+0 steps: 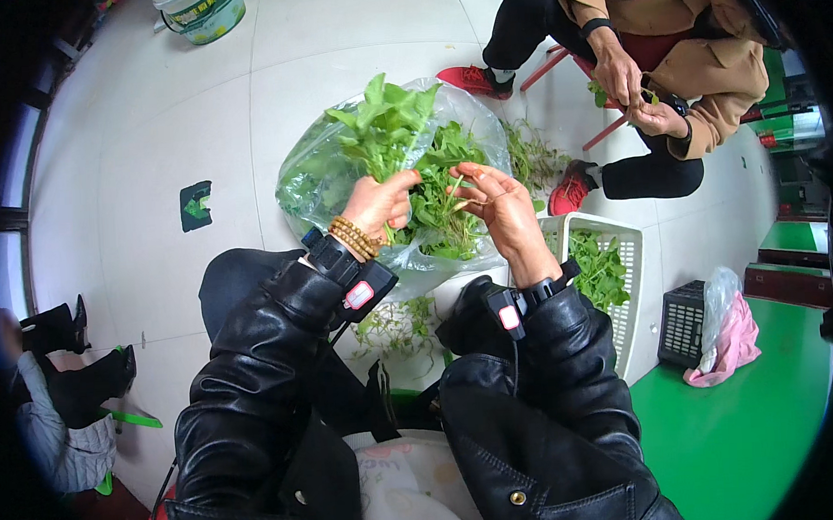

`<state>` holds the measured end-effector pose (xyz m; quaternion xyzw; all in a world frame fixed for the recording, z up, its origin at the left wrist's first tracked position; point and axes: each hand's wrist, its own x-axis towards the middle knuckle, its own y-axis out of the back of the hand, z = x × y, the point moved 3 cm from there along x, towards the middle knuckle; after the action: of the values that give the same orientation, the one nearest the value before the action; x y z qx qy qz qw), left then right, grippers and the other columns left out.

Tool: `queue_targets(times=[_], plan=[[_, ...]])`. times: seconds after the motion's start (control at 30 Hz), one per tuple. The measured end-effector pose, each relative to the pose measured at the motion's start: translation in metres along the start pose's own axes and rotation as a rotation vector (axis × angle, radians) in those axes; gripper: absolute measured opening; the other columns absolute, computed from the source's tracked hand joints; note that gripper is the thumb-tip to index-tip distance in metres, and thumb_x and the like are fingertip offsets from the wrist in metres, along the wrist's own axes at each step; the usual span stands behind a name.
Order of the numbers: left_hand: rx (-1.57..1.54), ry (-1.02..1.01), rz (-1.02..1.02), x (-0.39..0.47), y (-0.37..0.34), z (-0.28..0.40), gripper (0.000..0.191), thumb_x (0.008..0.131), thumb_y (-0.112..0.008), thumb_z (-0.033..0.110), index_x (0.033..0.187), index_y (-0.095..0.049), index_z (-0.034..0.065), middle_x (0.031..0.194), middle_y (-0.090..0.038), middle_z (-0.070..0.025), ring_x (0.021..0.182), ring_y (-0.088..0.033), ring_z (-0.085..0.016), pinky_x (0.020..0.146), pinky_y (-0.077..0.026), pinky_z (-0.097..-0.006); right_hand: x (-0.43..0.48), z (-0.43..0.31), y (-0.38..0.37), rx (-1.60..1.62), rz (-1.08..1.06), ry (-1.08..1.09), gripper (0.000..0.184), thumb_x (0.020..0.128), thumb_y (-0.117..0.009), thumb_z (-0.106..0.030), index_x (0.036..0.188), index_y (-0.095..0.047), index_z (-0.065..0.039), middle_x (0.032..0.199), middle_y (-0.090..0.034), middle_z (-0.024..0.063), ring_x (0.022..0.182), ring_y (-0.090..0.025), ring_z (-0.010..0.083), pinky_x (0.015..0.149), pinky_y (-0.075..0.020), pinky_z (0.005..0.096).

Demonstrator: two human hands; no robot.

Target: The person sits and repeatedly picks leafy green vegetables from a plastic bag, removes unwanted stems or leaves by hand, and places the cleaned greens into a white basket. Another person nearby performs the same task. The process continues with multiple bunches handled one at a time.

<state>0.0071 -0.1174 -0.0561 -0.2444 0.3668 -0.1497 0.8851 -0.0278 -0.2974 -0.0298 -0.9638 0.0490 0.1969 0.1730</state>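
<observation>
A bunch of leafy greens (pixel 385 125) stands up out of my left hand (pixel 379 204), its stems gripped in the fist. My right hand (pixel 501 207) pinches a thin stem with a pale root end (pixel 464 204) between thumb and fingers. Below both hands a clear plastic bag (pixel 308 174) lies spread on the floor, with more loose greens (pixel 449 217) in its mouth. Trimmed stems and roots (pixel 402 327) are scattered on the floor between my feet.
To my right is a white plastic basket (pixel 628 244) holding greens (pixel 598 269). A co-worker (pixel 660 89) sits opposite, handling a stem; a heap of scraps (pixel 534 154) lies by their red shoes. Farther off are a dark crate (pixel 683 321), a pink bag (pixel 730 344) and a bucket (pixel 207 18).
</observation>
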Motion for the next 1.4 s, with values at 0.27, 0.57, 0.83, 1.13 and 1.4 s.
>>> queue_targets(times=[0.27,0.57,0.83,1.13,1.4], plan=[[0.146,-0.01,-0.134,0.0,-0.017,-0.014,0.015,0.083,-0.065,0.02,0.083,-0.055,0.009,0.059,-0.04,0.0081,0.04,-0.029,-0.002,0.038,-0.022,-0.0206,0.004,0.007,-0.014,-0.091,-0.097,0.262,0.024,0.087,-0.057,-0.018,0.104,-0.061,-0.002,0.103,-0.064,0.0057,0.088,-0.058,0.0106,0.078,-0.0434,0.0215],[0.03,-0.122,-0.214,0.003,-0.016,-0.008,0.015,0.091,-0.053,0.02,0.093,-0.055,0.0048,0.058,-0.037,0.0069,0.044,-0.029,-0.003,0.042,-0.024,-0.0199,-0.006,0.026,-0.013,-0.222,-0.091,-0.263,0.061,0.088,-0.038,-0.056,0.092,-0.062,0.0,0.078,-0.065,0.0063,0.064,-0.059,0.0113,0.057,-0.043,0.0229],[-0.006,-0.02,-0.251,0.003,-0.015,-0.02,0.013,0.091,-0.053,0.019,0.097,-0.055,0.008,0.06,-0.04,0.0068,0.046,-0.03,-0.003,0.044,-0.026,-0.0194,0.001,0.03,-0.018,-0.125,-0.131,-0.088,0.033,0.085,-0.061,-0.023,0.109,-0.057,-0.001,0.095,-0.064,0.0044,0.079,-0.058,0.0088,0.067,-0.0436,0.0204],[0.071,-0.123,-0.092,0.008,-0.008,-0.025,0.023,0.084,-0.062,0.019,0.086,-0.059,-0.0035,0.065,-0.057,-0.0041,0.049,-0.046,-0.006,0.042,-0.033,-0.02,-0.005,0.034,-0.015,-0.35,-0.11,0.004,0.032,0.08,-0.056,-0.003,0.11,-0.052,0.006,0.091,-0.063,0.0077,0.074,-0.056,0.0089,0.062,-0.045,0.0203],[0.071,-0.146,-0.055,0.012,-0.009,-0.025,0.021,0.08,-0.066,0.025,0.077,-0.058,0.0052,0.051,-0.043,0.003,0.038,-0.031,-0.005,0.034,-0.022,-0.023,-0.002,0.036,-0.014,-0.365,-0.096,0.008,0.015,0.086,-0.052,-0.006,0.096,-0.059,0.002,0.078,-0.062,0.0036,0.056,-0.055,0.009,0.05,-0.0429,0.0207]])
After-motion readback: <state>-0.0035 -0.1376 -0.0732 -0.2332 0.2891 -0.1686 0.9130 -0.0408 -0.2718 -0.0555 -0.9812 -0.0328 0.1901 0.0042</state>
